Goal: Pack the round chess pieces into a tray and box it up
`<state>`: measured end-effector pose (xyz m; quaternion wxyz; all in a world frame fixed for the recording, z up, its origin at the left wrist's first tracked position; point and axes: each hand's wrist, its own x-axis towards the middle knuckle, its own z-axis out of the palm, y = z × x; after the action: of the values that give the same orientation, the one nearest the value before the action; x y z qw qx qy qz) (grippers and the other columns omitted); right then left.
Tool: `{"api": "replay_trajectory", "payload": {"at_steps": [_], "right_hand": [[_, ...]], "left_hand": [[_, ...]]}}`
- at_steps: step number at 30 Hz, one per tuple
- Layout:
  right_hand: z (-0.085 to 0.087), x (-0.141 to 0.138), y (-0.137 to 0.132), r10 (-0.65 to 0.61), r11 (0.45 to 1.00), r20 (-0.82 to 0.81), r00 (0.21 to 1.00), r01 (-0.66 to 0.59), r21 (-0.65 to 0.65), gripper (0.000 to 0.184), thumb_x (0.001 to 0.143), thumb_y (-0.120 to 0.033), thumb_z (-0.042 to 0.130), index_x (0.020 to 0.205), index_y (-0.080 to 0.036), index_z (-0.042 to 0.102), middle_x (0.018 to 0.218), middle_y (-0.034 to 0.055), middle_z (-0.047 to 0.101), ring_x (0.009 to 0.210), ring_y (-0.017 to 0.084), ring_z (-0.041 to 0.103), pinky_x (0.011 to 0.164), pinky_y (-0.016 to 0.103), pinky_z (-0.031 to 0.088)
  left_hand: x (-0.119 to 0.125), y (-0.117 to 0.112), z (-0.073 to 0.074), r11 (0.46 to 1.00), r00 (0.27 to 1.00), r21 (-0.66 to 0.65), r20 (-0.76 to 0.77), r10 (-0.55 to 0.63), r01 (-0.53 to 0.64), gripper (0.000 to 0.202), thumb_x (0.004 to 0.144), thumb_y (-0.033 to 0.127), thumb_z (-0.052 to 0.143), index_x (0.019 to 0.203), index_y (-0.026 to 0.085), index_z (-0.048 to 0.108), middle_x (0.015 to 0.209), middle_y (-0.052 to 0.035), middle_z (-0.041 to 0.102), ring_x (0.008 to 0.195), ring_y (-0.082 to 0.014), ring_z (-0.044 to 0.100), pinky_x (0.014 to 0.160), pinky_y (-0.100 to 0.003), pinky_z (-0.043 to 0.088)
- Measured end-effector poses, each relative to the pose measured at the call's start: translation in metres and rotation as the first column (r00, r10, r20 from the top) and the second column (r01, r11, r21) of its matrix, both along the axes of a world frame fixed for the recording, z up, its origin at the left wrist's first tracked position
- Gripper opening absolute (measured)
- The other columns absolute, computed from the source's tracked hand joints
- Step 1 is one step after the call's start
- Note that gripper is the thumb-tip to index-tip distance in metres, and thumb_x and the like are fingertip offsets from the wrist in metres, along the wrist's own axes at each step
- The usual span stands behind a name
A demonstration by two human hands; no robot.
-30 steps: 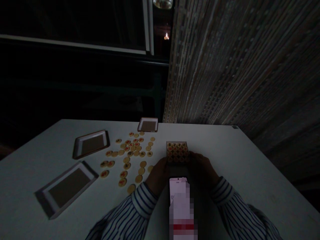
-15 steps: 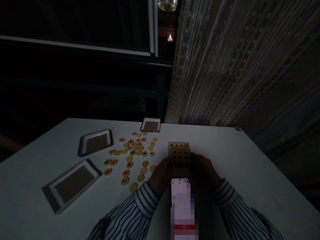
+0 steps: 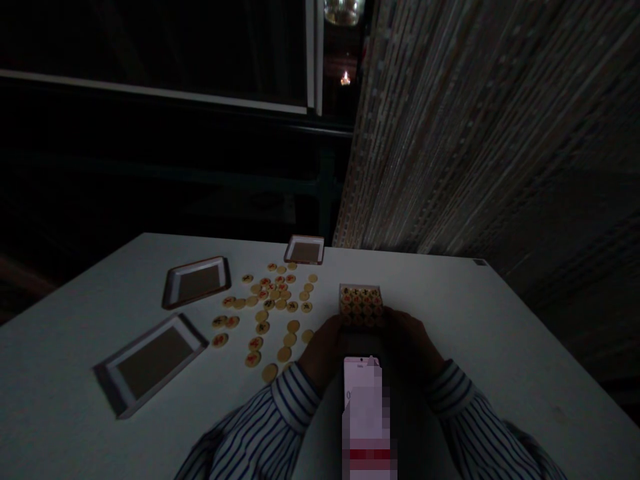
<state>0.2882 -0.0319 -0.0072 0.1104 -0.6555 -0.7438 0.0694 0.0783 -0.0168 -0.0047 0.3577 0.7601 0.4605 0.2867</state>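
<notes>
A small box (image 3: 361,288) filled with rows of round Chinese chess pieces, some with red and some with black characters, sits in front of me on the white table. My left hand (image 3: 324,348) grips its near left corner, and my right hand (image 3: 411,340) holds the near right corner. Both hands are dim, and most of their fingertips are hidden in shadow. Left of the box, several loose Chinese chess pieces (image 3: 275,294) lie scattered, some face up and some blank side up. Below the box, between my wrists, a phone (image 3: 363,380) with a lit screen lies partly blurred out.
Three shallow box parts lie around the loose pieces: a brown-rimmed tray (image 3: 197,283) at the left, a larger tray (image 3: 153,360) nearer me, and a small tray (image 3: 305,251) at the far edge. A string curtain (image 3: 425,133) hangs beyond the white table (image 3: 480,347).
The view has shifted slightly, so the table and its things appear a little further right. Both hands stay at the box, and the loose pieces keep their arrangement.
</notes>
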Motion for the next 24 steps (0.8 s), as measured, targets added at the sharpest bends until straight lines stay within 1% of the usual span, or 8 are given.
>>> {"api": "replay_trajectory", "payload": {"at_steps": [6, 11, 13, 16, 18, 19, 21, 24], "right_hand": [[-0.004, 0.003, -0.001, 0.055, 0.995, -0.049, 0.997, -0.051, 0.09, 0.039, 0.084, -0.028, 0.04, 0.123, -0.019, 0.044, 0.11, 0.0085, 0.06, 0.099, 0.019, 0.056, 0.084, 0.03, 0.042], [0.001, 0.001, -0.001, 0.018, 0.999, -0.052, 0.998, -0.016, 0.037, 0.038, 0.082, -0.032, 0.044, 0.118, -0.02, 0.049, 0.104, 0.008, 0.063, 0.094, 0.02, 0.059, 0.077, 0.03, 0.046], [0.002, 0.002, -0.003, -0.012, 0.999, -0.048, 0.999, 0.013, 0.032, 0.039, 0.081, -0.033, 0.045, 0.117, -0.019, 0.05, 0.105, 0.0101, 0.063, 0.094, 0.022, 0.059, 0.077, 0.032, 0.047], [0.003, 0.008, -0.009, -0.035, 0.986, -0.052, 0.998, 0.043, 0.159, 0.043, 0.079, -0.032, 0.047, 0.117, -0.012, 0.05, 0.109, 0.0151, 0.06, 0.1, 0.025, 0.056, 0.083, 0.037, 0.045], [0.004, 0.013, -0.013, -0.014, 0.971, -0.067, 0.998, 0.03, 0.238, 0.042, 0.079, -0.033, 0.046, 0.115, -0.011, 0.051, 0.109, 0.015, 0.06, 0.1, 0.025, 0.056, 0.085, 0.038, 0.045], [0.004, 0.014, -0.014, -0.003, 0.963, -0.074, 0.997, 0.023, 0.269, 0.041, 0.08, -0.035, 0.046, 0.113, -0.011, 0.052, 0.107, 0.0144, 0.061, 0.098, 0.024, 0.056, 0.084, 0.038, 0.045], [0.006, 0.015, -0.015, 0.019, 0.95, -0.074, 0.997, 0.005, 0.311, 0.038, 0.081, -0.036, 0.045, 0.11, -0.012, 0.054, 0.104, 0.0134, 0.062, 0.096, 0.024, 0.057, 0.083, 0.039, 0.045], [0.011, 0.011, -0.014, 0.064, 0.94, -0.054, 0.996, -0.042, 0.339, 0.032, 0.082, -0.034, 0.046, 0.104, -0.014, 0.057, 0.1, 0.0119, 0.063, 0.093, 0.023, 0.057, 0.08, 0.038, 0.046]], "left_hand": [[-0.001, 0.0, 0.0, 0.999, 0.999, -0.024, 0.023, -0.039, 0.04, 0.042, 0.075, 0.015, 0.04, 0.116, 0.012, 0.049, 0.118, -0.0116, 0.055, 0.109, -0.0212, 0.051, 0.095, -0.037, 0.039], [-0.003, -0.004, 0.002, 0.999, 0.995, -0.018, 0.091, -0.029, 0.031, 0.042, 0.076, 0.014, 0.039, 0.116, 0.017, 0.05, 0.116, -0.0082, 0.057, 0.107, -0.0198, 0.052, 0.094, -0.036, 0.041], [-0.006, -0.006, 0.006, 0.999, 0.996, 0.009, 0.088, -0.033, 0.032, 0.041, 0.077, 0.015, 0.04, 0.116, 0.017, 0.051, 0.115, -0.0082, 0.058, 0.106, -0.0197, 0.053, 0.094, -0.036, 0.041], [-0.012, -0.011, 0.016, 0.998, 0.998, 0.023, 0.031, -0.056, 0.055, 0.037, 0.08, 0.021, 0.039, 0.115, 0.018, 0.053, 0.113, -0.0083, 0.059, 0.104, -0.0199, 0.054, 0.093, -0.036, 0.041], [-0.016, -0.016, 0.025, 0.998, 0.998, -0.04, -0.036, -0.056, 0.054, 0.035, 0.081, 0.024, 0.038, 0.109, 0.018, 0.057, 0.107, -0.0083, 0.063, 0.099, -0.0199, 0.057, 0.086, -0.033, 0.045], [-0.019, -0.019, 0.029, 0.998, 0.996, -0.053, -0.078, -0.036, 0.032, 0.033, 0.081, 0.024, 0.038, 0.105, 0.018, 0.06, 0.103, -0.0086, 0.064, 0.095, -0.0204, 0.059, 0.083, -0.033, 0.046], [-0.024, -0.024, 0.034, 0.996, 0.991, -0.061, -0.113, -0.076, 0.07, 0.033, 0.081, 0.025, 0.038, 0.105, 0.018, 0.06, 0.103, -0.0081, 0.064, 0.095, -0.0204, 0.058, 0.082, -0.033, 0.046], [-0.034, -0.028, 0.038, 0.996, 0.987, -0.065, -0.147, -0.068, 0.059, 0.033, 0.081, 0.026, 0.039, 0.105, 0.019, 0.06, 0.104, -0.0074, 0.064, 0.095, -0.02, 0.059, 0.082, -0.033, 0.045]]}}
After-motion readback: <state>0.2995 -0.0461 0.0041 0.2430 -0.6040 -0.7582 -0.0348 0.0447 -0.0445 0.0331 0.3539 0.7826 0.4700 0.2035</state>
